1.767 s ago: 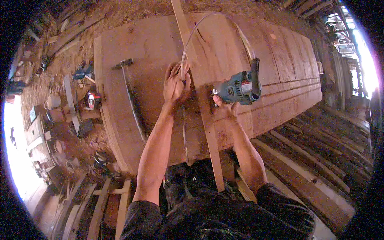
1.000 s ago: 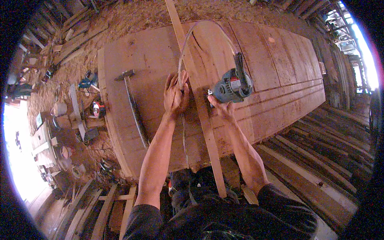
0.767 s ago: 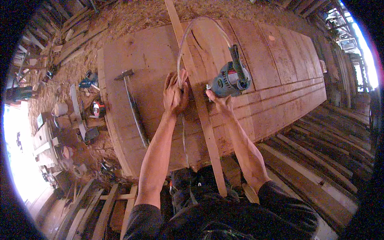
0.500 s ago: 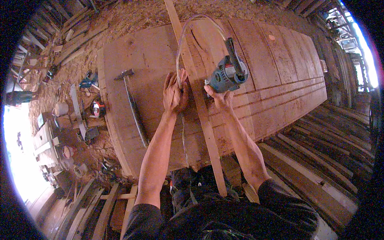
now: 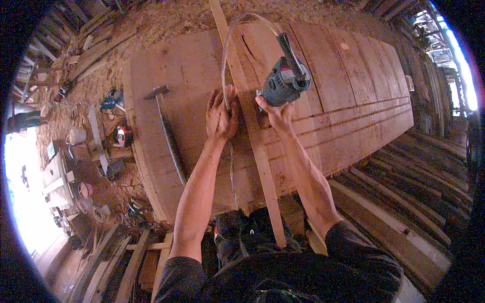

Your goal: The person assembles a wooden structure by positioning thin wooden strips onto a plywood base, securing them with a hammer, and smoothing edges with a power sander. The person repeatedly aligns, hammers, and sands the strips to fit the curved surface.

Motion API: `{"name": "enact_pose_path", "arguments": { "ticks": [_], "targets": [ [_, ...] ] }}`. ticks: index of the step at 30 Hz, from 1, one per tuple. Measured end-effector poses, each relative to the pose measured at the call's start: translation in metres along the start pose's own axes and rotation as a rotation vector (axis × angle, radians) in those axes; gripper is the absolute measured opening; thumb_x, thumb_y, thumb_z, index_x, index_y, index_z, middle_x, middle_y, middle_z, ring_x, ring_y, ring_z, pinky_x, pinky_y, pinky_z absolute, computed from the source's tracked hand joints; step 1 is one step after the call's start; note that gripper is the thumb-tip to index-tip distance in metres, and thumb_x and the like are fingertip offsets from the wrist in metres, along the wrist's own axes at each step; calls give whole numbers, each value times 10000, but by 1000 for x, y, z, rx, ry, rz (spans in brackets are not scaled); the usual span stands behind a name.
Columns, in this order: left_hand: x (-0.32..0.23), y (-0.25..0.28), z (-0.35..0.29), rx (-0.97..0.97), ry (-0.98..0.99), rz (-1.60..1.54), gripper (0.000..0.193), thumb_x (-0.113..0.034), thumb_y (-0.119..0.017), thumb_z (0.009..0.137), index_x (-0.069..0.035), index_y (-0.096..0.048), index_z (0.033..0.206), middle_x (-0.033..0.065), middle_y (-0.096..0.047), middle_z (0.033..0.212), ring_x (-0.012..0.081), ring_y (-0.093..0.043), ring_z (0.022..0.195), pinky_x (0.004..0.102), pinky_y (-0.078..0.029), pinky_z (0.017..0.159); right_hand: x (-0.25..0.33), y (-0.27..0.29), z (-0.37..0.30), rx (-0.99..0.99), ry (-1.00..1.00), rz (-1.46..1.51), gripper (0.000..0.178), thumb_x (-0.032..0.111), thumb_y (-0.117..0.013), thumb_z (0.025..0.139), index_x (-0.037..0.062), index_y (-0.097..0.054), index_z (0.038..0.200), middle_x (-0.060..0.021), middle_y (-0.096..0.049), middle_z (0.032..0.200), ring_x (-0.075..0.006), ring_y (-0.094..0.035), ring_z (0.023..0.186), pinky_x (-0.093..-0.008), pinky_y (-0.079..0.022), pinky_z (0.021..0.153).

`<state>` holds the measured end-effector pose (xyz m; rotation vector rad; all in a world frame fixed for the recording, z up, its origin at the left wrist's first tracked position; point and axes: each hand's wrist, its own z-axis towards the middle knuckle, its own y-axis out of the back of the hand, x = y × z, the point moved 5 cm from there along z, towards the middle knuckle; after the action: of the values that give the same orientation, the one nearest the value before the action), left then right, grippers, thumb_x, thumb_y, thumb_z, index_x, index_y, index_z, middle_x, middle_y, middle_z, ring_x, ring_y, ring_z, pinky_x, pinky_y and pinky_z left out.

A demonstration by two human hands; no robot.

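Observation:
In my right hand [image 5: 277, 112] is a teal and black power tool that looks like a router [image 5: 284, 87], gripped near its lower left side, where a small metal part shows. Its pale cord [image 5: 225, 55] rises from the top, arcs over to the left and drops to my left hand [image 5: 221, 115]. There the cord runs in between thumb and fingers and comes out again below the wrist. Part of the left grip is hidden. Between my hands a long narrow wooden strip [image 5: 257, 146] lies across the big wooden panel [image 5: 199, 55].
A hammer [image 5: 171, 136] lies on the panel left of my left forearm. Beyond the panel's left edge are another teal power tool [image 5: 111, 99], a red and black tool [image 5: 124, 136], a handsaw blade [image 5: 97, 136] and buckets [image 5: 77, 136]. Stacked planks [image 5: 399, 212] fill the lower right.
The router has shifted slightly up and to the left with my right hand, and the cord loop has risen a little. My left hand stays nearly in place.

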<state>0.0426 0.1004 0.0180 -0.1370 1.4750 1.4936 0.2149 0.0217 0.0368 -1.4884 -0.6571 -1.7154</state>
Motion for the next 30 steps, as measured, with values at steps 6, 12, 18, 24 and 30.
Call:
{"name": "enact_pose_path", "arguments": {
  "ticks": [6, 12, 18, 24, 30],
  "targets": [
    [1, 2, 1, -20, -9, 6, 464, -203, -429, 1028, -53, -543, 1452, 169, -580, 1452, 332, -479, 1406, 470, -252, 1263, 7, -6, 16, -23, 53, -33, 470, 158, -906, 746, 64, -641, 1122, -45, -708, 1008, -186, -681, 905, -375, -565, 852],
    [3, -3, 0, -32, 56, 4, 476, -194, -460, 1015, -72, -528, 1470, 162, -604, 1420, 333, -488, 1394, 460, -256, 1265, -16, -2, 34, 22, 58, -62, 597, 68, -893, 704, 77, -581, 1213, -30, -682, 994, -181, -679, 824, -340, -591, 758],
    [2, -2, 1, 4, 15, 68, 521, -169, -479, 993, -74, -483, 1505, 168, -601, 1426, 324, -491, 1392, 452, -245, 1273, -8, -15, 47, 33, 43, 20, 583, 106, -903, 717, 91, -591, 1208, -23, -683, 990, -183, -676, 818, -340, -581, 776],
    [3, -1, 2, 41, 44, 103, 604, -178, -537, 950, -68, -440, 1535, 173, -607, 1420, 317, -504, 1383, 453, -253, 1270, -6, -25, 70, -1, 159, 9, 395, 143, -876, 762, 63, -648, 1074, -20, -690, 954, -165, -681, 846, -345, -594, 804],
    [14, -4, 3, 1, 16, 12, 620, -181, -576, 929, -65, -452, 1525, 174, -619, 1402, 317, -513, 1376, 458, -260, 1264, -29, -33, 101, 39, 125, 19, 402, 150, -888, 752, 84, -653, 1071, -17, -687, 955, -160, -680, 867, -337, -580, 813]
  ]
}}
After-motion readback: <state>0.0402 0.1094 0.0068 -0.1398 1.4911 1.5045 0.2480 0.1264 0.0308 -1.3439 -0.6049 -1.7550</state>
